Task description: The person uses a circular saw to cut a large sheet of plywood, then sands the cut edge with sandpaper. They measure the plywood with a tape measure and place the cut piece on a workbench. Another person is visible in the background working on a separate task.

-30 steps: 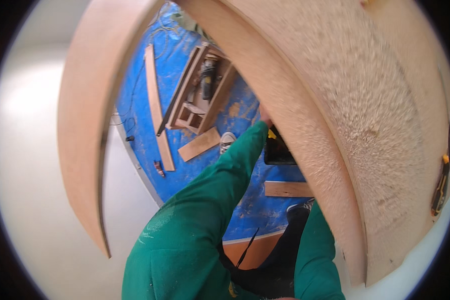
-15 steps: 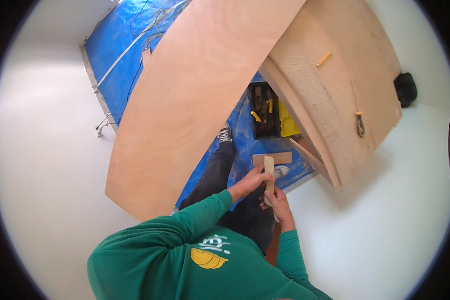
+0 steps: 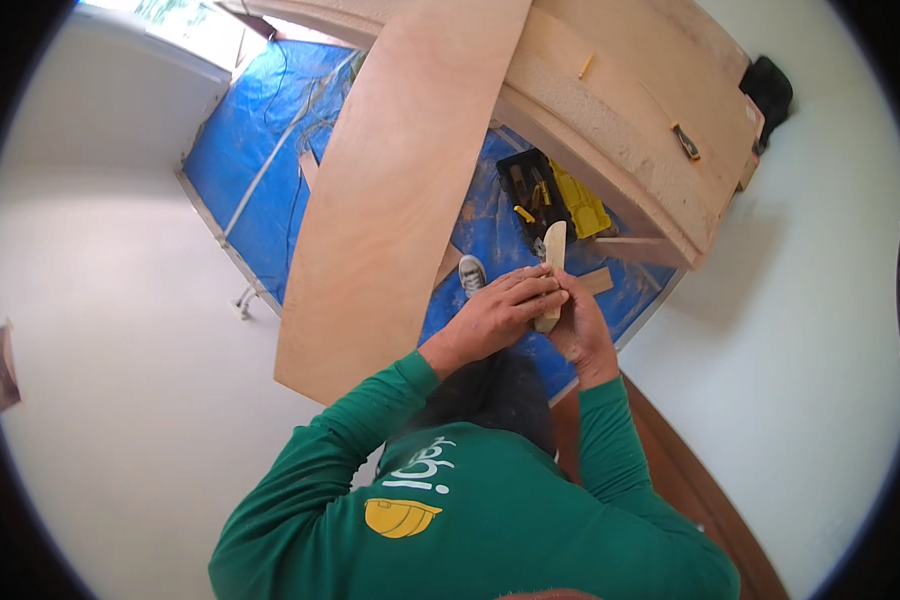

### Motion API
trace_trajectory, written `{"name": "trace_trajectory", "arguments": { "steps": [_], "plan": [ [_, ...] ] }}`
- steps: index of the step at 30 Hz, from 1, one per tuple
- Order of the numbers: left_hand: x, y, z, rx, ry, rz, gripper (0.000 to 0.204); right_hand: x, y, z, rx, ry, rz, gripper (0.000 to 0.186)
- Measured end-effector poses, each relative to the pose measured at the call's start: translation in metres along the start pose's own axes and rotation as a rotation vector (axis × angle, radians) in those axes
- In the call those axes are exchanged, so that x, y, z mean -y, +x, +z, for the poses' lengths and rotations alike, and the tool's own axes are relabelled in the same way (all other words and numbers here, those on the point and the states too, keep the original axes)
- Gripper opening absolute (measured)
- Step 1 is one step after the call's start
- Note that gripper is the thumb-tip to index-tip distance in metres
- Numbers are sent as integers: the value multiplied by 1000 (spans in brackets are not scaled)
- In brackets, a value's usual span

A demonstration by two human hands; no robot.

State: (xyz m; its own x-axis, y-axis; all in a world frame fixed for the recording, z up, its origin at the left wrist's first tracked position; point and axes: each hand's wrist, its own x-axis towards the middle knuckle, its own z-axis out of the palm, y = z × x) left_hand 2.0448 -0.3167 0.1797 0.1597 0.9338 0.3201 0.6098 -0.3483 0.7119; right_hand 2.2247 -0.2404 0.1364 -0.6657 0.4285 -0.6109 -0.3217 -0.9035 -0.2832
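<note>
Both my hands are on a short, pale wooden piece (image 3: 556,242) with a rounded far end, raised in front of my body. My left hand (image 3: 505,308) reaches over its near part with the fingers laid across it. My right hand (image 3: 582,328) grips the same piece from the right side, its fingers partly hidden. The middle of the piece is covered by my fingers. Just beyond the hands, an open black toolbox (image 3: 530,190) with a yellow lid (image 3: 582,205) sits on the floor, holding several tools.
A long plywood sheet (image 3: 390,180) leans at the left. At the right stands a wooden bench (image 3: 620,110) with a screwdriver (image 3: 686,142) and a small yellow-handled tool (image 3: 586,66) on top. Blue sheeting (image 3: 240,120) with cables covers the floor. A flat board (image 3: 597,281) lies beyond my right hand.
My hands have come up closer with the wooden piece, and my left hand now lies further over it. The view has turned, so the sheet and bench appear shifted.
</note>
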Motion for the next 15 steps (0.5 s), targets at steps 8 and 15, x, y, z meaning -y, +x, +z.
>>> {"name": "trace_trajectory", "arguments": {
  "steps": [8, 15],
  "plan": [
    [157, -21, -124, -258, 465, -331, 64, -13, 56, -20, -270, -202, -196, 35],
    [300, -60, -217, -293, -136, -1011, 78, -49, 118, -11, -214, -290, -378, 39]
  ]
}}
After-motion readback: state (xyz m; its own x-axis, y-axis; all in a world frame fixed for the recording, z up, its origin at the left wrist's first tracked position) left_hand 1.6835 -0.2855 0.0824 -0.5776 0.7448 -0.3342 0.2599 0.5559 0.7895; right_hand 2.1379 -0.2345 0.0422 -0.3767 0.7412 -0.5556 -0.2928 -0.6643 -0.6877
